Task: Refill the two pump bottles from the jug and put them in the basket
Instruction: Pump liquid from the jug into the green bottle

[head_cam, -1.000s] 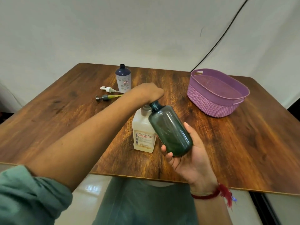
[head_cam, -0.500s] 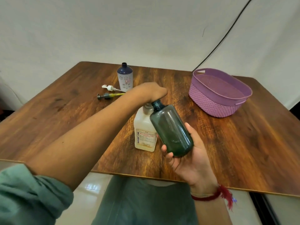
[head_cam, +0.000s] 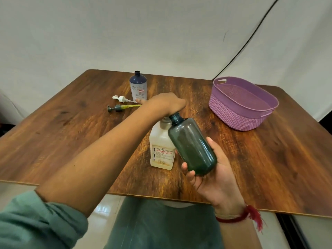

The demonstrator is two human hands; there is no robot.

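jug (head_cam: 159, 139) cap hidden under left hand (head_cam: 164, 104), jug's right edge behind green bottle (head_cam: 193, 146), label (head_cam: 162, 153) print unreadable

Dark wooden table (head_cam: 269, 168) carrying five things.
A white labelled jug (head_cam: 161, 155) stands upright at the middle, toward the near edge. At the far centre-left an uncapped blue-topped bottle (head_cam: 138, 87) stands upright. Just left of it lie a white pump (head_cam: 119, 98) and, nearer, a dark pump (head_cam: 116, 108) with a yellowish tube. A purple basket (head_cam: 233, 112) sits far right.
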